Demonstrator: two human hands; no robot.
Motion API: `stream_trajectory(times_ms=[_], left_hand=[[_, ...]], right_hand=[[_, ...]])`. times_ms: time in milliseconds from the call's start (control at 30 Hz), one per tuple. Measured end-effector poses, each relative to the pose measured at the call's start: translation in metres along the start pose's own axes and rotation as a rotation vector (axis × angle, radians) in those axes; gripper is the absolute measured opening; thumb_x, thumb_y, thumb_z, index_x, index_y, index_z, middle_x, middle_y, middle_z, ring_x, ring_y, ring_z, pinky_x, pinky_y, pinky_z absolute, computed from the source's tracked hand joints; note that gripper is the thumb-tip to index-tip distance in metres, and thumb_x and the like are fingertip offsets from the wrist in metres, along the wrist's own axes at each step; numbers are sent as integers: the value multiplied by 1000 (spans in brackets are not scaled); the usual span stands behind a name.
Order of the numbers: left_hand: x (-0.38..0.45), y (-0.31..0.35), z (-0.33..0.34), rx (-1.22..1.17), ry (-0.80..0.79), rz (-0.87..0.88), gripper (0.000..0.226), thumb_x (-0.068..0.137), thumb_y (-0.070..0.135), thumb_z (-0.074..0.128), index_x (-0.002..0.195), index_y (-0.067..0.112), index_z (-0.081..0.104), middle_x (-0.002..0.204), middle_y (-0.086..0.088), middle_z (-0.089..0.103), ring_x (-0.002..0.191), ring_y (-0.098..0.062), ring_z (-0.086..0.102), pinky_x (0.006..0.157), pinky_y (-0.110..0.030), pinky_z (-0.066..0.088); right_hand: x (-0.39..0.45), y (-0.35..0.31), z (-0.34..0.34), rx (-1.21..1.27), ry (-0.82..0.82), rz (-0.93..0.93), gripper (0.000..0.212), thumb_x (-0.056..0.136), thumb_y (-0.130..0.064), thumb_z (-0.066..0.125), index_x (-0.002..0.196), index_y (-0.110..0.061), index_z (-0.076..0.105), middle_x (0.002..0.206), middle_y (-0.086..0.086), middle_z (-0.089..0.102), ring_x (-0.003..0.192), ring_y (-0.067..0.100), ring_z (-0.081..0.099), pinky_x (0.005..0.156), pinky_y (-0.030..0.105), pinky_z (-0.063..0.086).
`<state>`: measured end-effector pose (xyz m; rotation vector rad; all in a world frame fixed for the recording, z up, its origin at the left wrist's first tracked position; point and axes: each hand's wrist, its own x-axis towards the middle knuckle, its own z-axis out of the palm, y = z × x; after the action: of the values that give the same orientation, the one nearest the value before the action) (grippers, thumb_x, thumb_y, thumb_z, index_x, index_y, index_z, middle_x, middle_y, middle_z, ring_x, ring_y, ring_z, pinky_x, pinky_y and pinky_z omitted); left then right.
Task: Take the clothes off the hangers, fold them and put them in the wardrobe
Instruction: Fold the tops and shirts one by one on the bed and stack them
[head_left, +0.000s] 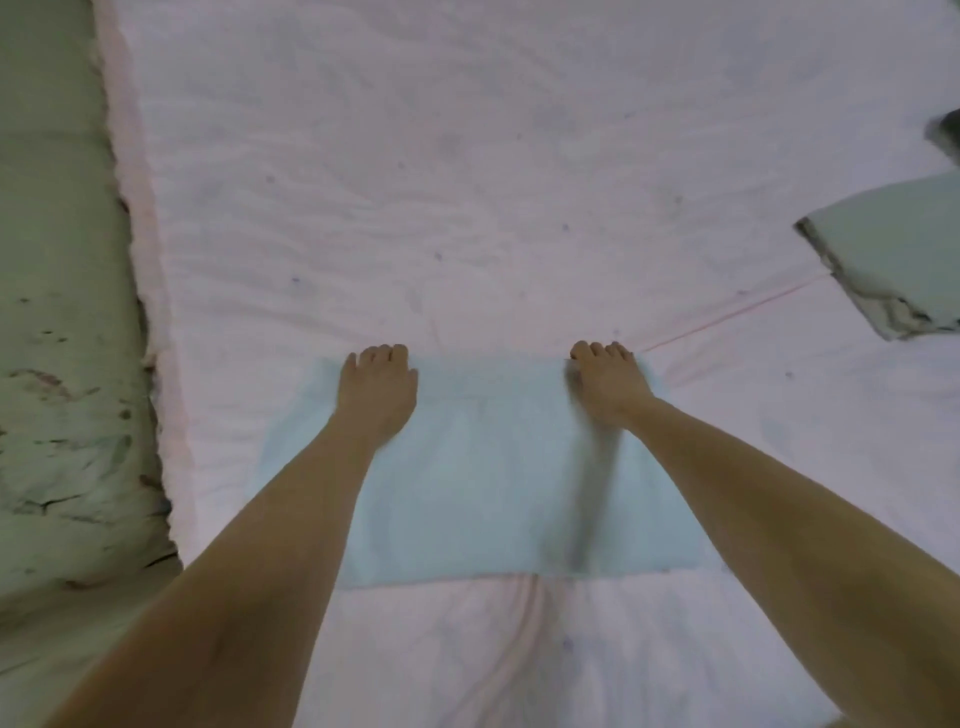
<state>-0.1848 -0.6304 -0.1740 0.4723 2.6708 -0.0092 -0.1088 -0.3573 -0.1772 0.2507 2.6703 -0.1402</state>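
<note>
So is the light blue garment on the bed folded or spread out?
Folded: light blue garment lies as a compact rectangle, both hands at its far edge.
</note>
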Motion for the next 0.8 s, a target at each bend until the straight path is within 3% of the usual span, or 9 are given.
stream_trajectory(times_ms=[67, 167, 233, 333, 400, 500, 667, 800], left_hand=[[1, 0, 9, -79, -116, 91, 64, 102, 47, 27, 153, 10, 17, 158, -10, 23, 147, -24, 14, 120, -43, 4], [8, -3, 7, -67, -228, 120, 88, 93, 68, 29, 155, 12, 2, 162, -6, 8, 150, -20, 2, 120, -44, -6], [15, -3, 4, -85, -262, 99, 91, 89, 71, 36, 154, 11, 13, 158, -9, 22, 147, -22, 16, 120, -44, -3], [17, -3, -8, -173, -327, 108, 76, 83, 71, 51, 136, 18, 44, 133, -7, 49, 127, -24, 44, 110, -39, 26], [10, 0, -23, -251, -350, 152, 62, 80, 67, 61, 122, 22, 54, 114, -2, 53, 114, -22, 50, 97, -33, 36], [-9, 6, -52, -250, -392, 223, 54, 80, 61, 65, 119, 24, 57, 105, 3, 50, 110, -20, 50, 94, -31, 37], [-39, 50, -127, -97, -278, 343, 57, 84, 61, 60, 122, 20, 50, 104, -1, 44, 107, -27, 52, 84, -33, 36], [-45, 105, -178, 53, -71, 410, 55, 92, 54, 54, 128, 14, 44, 124, -10, 48, 115, -30, 49, 91, -37, 34]], right_hand=[[5, 1, 8, 202, -96, 5, 41, 99, -23, 43, 138, -9, 40, 134, 15, 49, 124, 31, 44, 103, 31, 24], [16, 9, 7, 378, -293, 24, 62, 92, -44, 57, 144, -16, 37, 135, 11, 48, 127, 31, 43, 104, 36, 29], [20, 14, 0, 388, -378, 5, 63, 84, -44, 69, 134, -15, 44, 124, 6, 52, 117, 27, 48, 99, 36, 38], [19, 17, -10, 348, -421, -52, 33, 80, -32, 76, 89, -16, 49, 91, -2, 52, 90, 22, 49, 71, 31, 38], [7, 17, -22, 374, -403, -93, 28, 81, -26, 76, 91, -15, 52, 93, 0, 54, 90, 21, 50, 71, 29, 36], [-20, 20, -42, 379, -359, -154, 44, 84, -22, 73, 120, -7, 53, 120, 8, 58, 112, 25, 54, 86, 28, 38], [-79, 53, -110, 287, -236, -145, 37, 88, -20, 63, 120, -9, 49, 114, 10, 56, 103, 24, 48, 74, 29, 32], [-95, 96, -167, 53, 11, -134, 40, 93, -21, 56, 129, -10, 44, 124, 14, 52, 116, 30, 46, 87, 37, 34]])
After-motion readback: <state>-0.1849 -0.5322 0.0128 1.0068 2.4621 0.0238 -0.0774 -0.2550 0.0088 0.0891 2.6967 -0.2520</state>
